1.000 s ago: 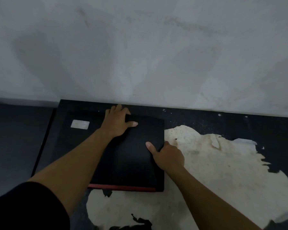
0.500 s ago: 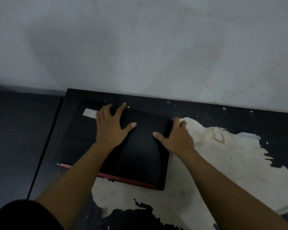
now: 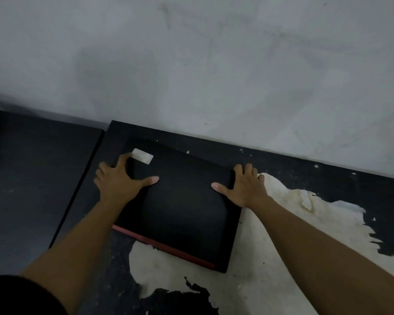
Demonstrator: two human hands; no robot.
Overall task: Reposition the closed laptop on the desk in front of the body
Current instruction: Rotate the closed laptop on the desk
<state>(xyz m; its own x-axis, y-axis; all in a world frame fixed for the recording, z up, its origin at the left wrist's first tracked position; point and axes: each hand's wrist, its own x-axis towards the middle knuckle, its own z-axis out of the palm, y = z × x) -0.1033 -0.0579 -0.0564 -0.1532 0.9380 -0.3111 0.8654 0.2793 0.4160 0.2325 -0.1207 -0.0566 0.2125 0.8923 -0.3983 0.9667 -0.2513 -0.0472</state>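
Though a pale sticker (image 3: 142, 156) sits at the far left corner of the closed laptop (image 3: 182, 201), no writing or brand on it is legible. My left hand (image 3: 121, 180) lies spread and flat on the lid, fingers over its left edge. My right hand (image 3: 243, 185) lies flat too, thumb on the lid, fingers reaching past the right edge; whether they curl under is hidden. The laptop lies near the far left corner of the dark surface (image 3: 328, 180), skewed, its long axis running left to right, its red-trimmed edge (image 3: 164, 246) toward me. My left forearm covers its near left corner.
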